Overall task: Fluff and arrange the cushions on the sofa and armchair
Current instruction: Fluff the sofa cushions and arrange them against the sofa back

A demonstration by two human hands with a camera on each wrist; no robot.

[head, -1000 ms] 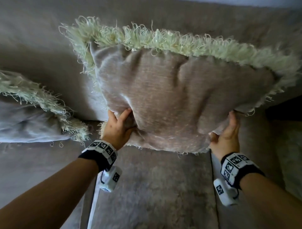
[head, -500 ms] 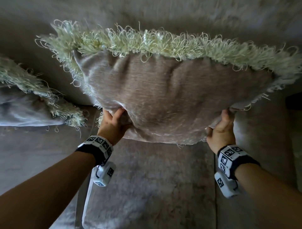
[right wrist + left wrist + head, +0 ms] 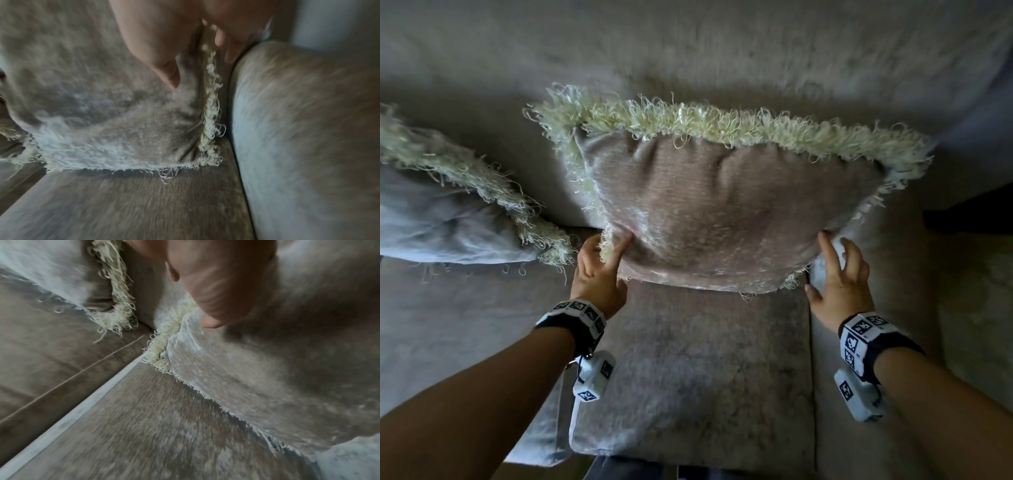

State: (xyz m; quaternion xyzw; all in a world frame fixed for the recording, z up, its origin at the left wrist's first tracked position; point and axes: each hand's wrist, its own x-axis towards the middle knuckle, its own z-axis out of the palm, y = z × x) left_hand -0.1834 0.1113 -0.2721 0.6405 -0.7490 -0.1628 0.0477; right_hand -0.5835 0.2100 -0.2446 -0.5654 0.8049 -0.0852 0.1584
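Observation:
A beige cushion (image 3: 722,212) with a shaggy cream fringe stands on the sofa seat (image 3: 688,377), leaning on the backrest (image 3: 688,51). My left hand (image 3: 602,260) is at its lower left corner: the thumb (image 3: 216,288) touches the front by the fringe, and the fingers reach straight behind. My right hand (image 3: 839,270) is at the lower right corner, fingers spread and straight beside the edge. In the right wrist view, which is blurred, the thumb (image 3: 164,65) lies on the cushion (image 3: 102,113). A second fringed cushion (image 3: 448,219) lies tilted to the left.
The sofa's padded armrest (image 3: 308,129) rises right beside the cushion's right edge. A seam (image 3: 82,374) between seat pads runs under the left corner. A dark gap (image 3: 969,216) shows at the far right behind the armrest.
The cushion has come down from the air onto the seat against the backrest. Both hands have loosened from gripping its lower corners to straight fingers beside them.

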